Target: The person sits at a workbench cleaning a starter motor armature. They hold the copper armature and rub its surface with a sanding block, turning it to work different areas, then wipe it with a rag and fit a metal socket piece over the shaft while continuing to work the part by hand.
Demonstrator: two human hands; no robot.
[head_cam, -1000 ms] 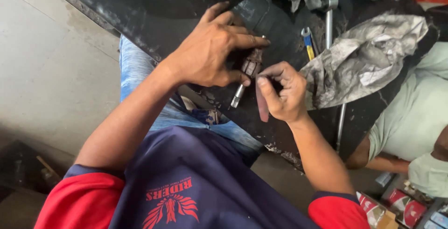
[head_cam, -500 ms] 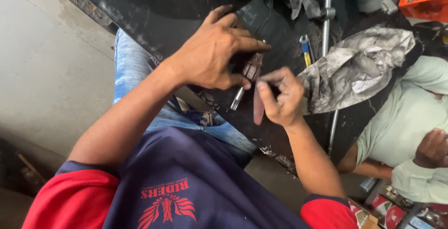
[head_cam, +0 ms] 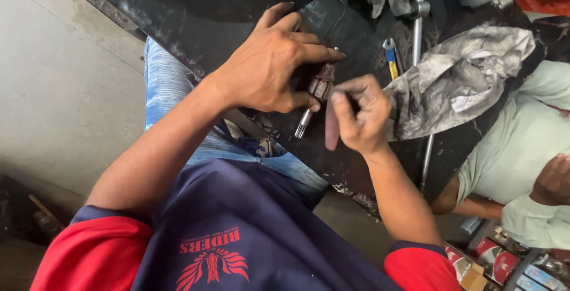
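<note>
Left hand (head_cam: 270, 68) grips small motor armature (head_cam: 320, 86) w/ steel shaft, on dark surface (head_cam: 178, 12). Right hand (head_cam: 359, 113) curled shut just beside it, holding nothing visible. Grey rag (head_cam: 457, 77) nearby.

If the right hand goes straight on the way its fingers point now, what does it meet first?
Probably the small motor part that the left hand holds. The right hand points its dirty fingers toward it across a short gap; depth is unclear from one view.
</note>
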